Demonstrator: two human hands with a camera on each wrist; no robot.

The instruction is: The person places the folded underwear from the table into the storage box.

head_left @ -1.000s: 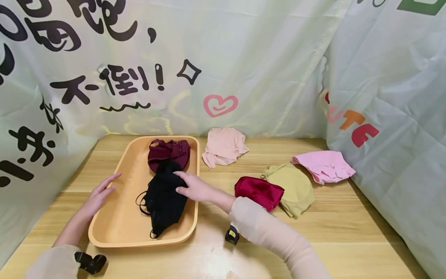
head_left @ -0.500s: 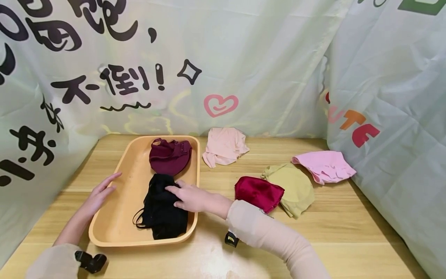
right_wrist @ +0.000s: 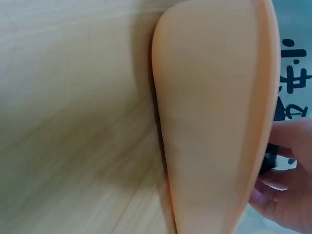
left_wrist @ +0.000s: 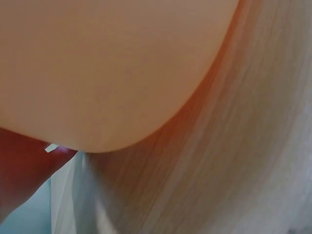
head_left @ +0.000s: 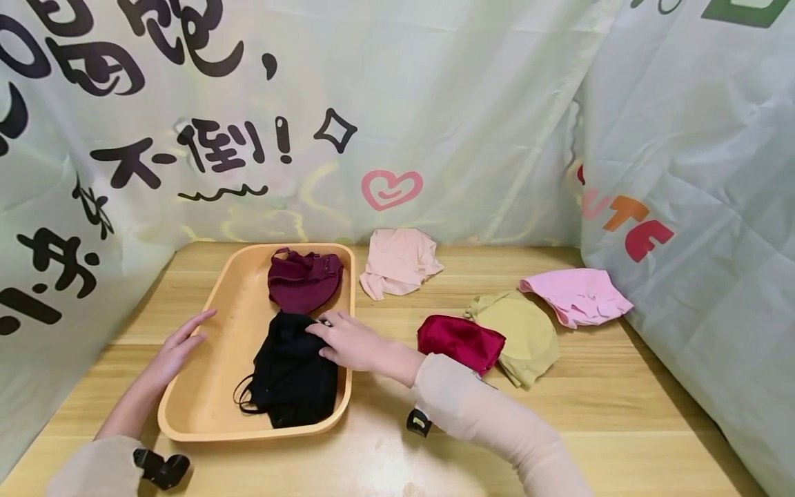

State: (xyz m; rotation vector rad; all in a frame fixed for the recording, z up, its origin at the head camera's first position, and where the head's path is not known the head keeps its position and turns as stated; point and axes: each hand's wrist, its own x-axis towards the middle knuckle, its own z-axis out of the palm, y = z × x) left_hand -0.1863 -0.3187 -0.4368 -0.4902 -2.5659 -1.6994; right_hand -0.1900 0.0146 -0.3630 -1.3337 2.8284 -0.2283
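Note:
A black camisole (head_left: 295,386) with thin straps lies flat in the near right part of an orange tray (head_left: 214,386). My right hand (head_left: 350,339) reaches over the tray's right rim and pinches the camisole's upper right edge. In the right wrist view, the fingertips of the right hand (right_wrist: 287,175) are partly hidden by the tray's wall (right_wrist: 209,112). Behind the camisole a maroon bra (head_left: 304,279) sits in the tray. My left hand (head_left: 177,348) rests at the tray's left rim, its fingers stretched along it. The left wrist view has mostly the tray's outer wall (left_wrist: 107,73).
A pale pink garment (head_left: 400,262) lies at the back of the wooden table (head_left: 559,428). Farther right are a dark red satin piece (head_left: 459,342), a yellow-green garment (head_left: 528,338) and a pink garment (head_left: 580,297). Printed curtains (head_left: 472,124) close off the back and sides.
The black camisole has come toward me, away from the maroon bra, and its near end is spread flatter. My right hand followed it, then shifted slightly back. The left hand has stayed put.

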